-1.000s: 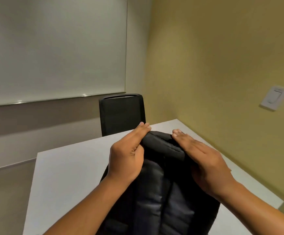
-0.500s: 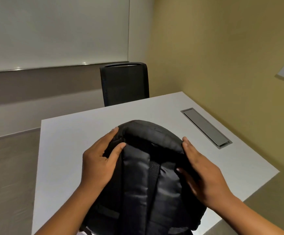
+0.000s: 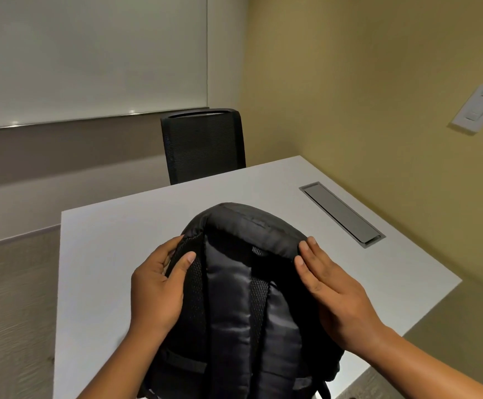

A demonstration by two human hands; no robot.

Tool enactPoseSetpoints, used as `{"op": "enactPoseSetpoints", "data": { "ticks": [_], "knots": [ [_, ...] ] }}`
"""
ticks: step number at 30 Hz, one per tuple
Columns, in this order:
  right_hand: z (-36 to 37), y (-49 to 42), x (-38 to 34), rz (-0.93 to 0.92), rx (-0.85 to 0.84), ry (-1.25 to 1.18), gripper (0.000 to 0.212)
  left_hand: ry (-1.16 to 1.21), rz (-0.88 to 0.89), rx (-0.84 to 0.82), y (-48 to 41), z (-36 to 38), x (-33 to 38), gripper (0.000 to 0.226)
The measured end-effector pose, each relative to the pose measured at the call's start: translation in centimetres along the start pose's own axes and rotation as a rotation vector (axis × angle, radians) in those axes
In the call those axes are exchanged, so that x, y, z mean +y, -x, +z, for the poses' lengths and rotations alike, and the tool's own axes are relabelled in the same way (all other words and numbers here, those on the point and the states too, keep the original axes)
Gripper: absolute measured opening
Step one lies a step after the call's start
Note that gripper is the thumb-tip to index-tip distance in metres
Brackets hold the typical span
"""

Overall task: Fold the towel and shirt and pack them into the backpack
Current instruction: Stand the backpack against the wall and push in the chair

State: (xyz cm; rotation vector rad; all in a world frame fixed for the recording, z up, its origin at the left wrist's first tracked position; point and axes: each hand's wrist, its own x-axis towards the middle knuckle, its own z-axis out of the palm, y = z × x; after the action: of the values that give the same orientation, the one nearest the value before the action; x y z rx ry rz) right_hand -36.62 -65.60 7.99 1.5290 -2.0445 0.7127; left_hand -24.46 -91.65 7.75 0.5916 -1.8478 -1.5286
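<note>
Backpack [image 3: 243, 298] on the surface [image 3: 105, 254], both hands steadying it, strap side facing the wearer.

Head view: left hand [image 3: 156, 289] wraps the bag's upper left edge, thumb on the mesh back panel, fingers round the side, so that grip is closed on the bag. Right hand [image 3: 335, 295] lies flat and open against the upper right edge, pressing, not clasping. Likely bracing the bag upright to get at the zip, which I can't see from here. Towel and shirt not in frame; can't tell if they're inside. Around it: black chair [image 3: 203, 145] at the far edge, metal cable hatch [image 3: 341, 214] set into the surface to the right, well apart. Nothing blocks the bag.
</note>
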Motion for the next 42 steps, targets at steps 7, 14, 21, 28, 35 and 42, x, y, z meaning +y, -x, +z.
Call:
{"op": "enactPoseSetpoints", "data": {
  "ticks": [7,14,21,28,35,42],
  "knots": [
    [-1.2,0.3,0.4,0.029,0.051,-0.003,0.047,0.049,0.028,0.018,-0.3,1.7,1.3,0.029],
    [-3.4,0.5,4.2,0.121,0.172,-0.077,0.037,0.11,0.106,-0.011,-3.0,6.6,4.6,0.033],
    [-7.6,1.7,12.1,0.155,0.226,-0.073,0.049,0.099,0.216,-0.05,-5.9,15.8,7.3,0.038],
    [-12.8,5.0,23.0,0.188,0.253,0.032,0.043,0.122,0.223,-0.106,-8.7,29.8,9.3,0.037],
    [-19.3,9.1,32.8,0.312,0.266,0.211,0.057,0.182,0.144,-0.283,-11.0,45.1,10.6,0.024],
    [-24.2,13.0,39.9,0.389,0.313,0.35,0.055,0.2,0.092,-0.455,-12.2,58.1,11.7,0.025]
  ]
}}
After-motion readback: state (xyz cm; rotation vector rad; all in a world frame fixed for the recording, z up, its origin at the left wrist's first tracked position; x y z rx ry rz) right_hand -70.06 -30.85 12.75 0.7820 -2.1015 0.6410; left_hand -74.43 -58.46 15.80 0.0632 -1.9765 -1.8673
